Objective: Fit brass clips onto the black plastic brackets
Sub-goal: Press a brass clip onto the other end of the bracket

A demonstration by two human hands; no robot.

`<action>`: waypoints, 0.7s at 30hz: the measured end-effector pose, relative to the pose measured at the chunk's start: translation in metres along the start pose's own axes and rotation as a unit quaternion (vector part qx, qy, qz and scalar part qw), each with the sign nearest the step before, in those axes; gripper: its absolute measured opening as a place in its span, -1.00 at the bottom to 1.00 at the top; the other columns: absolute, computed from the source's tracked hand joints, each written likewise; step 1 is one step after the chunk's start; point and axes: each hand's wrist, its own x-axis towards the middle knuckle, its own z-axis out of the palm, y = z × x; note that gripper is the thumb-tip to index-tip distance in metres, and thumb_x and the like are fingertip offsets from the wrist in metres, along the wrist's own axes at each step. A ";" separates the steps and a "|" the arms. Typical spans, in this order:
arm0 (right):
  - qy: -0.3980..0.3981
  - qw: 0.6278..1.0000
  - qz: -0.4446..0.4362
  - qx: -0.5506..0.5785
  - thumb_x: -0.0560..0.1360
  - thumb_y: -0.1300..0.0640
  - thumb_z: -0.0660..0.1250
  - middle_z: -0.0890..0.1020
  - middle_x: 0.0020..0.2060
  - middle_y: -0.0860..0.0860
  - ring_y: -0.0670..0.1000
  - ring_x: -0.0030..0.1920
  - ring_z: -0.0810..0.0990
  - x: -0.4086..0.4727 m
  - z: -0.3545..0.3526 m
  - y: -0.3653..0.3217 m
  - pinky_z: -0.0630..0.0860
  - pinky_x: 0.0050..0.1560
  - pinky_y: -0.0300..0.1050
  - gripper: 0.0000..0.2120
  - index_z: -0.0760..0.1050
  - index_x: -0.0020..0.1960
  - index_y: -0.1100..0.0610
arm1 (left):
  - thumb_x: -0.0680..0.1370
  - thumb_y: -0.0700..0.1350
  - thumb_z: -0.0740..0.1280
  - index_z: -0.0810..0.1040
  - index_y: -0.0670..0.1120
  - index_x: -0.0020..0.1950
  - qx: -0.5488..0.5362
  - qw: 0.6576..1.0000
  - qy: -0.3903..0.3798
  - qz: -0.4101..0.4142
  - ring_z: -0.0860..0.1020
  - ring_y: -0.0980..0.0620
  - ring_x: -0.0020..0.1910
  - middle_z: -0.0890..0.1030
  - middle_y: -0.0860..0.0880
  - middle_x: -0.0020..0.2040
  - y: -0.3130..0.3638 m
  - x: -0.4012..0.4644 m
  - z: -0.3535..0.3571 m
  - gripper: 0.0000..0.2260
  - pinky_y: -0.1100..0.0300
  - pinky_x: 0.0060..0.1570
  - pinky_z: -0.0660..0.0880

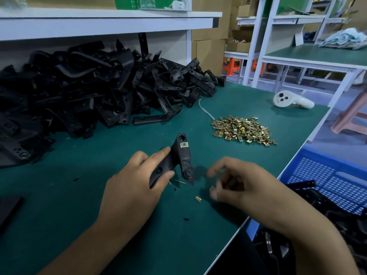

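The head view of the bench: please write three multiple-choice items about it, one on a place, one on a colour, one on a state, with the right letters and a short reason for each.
1. Where does the heap of brass clips lie?
A. in the blue crate
B. on the mat, right of the bracket pile
C. on the white shelf

2. What colour is the bench mat?
A. green
B. red
C. grey

3. What does the left hand do?
A. rests flat on the mat
B. holds a black bracket
C. holds the white controller

Answers:
1 B: the brass clips lie on the mat, right of the bracket pile.
2 A: the mat is dark green.
3 B: the left hand grips the black bracket, with one clip fitted.
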 end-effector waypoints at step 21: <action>0.070 0.817 0.053 0.570 0.67 0.25 0.24 0.74 -0.13 0.21 0.09 -0.19 0.75 0.035 0.054 -0.020 0.66 -0.19 -0.12 -0.97 0.41 0.09 0.21 | 0.58 0.29 0.27 0.28 0.36 0.52 0.008 0.999 0.050 -0.008 0.47 0.30 0.00 0.40 0.25 0.03 0.002 0.002 -0.003 -0.50 0.37 -0.24 0.40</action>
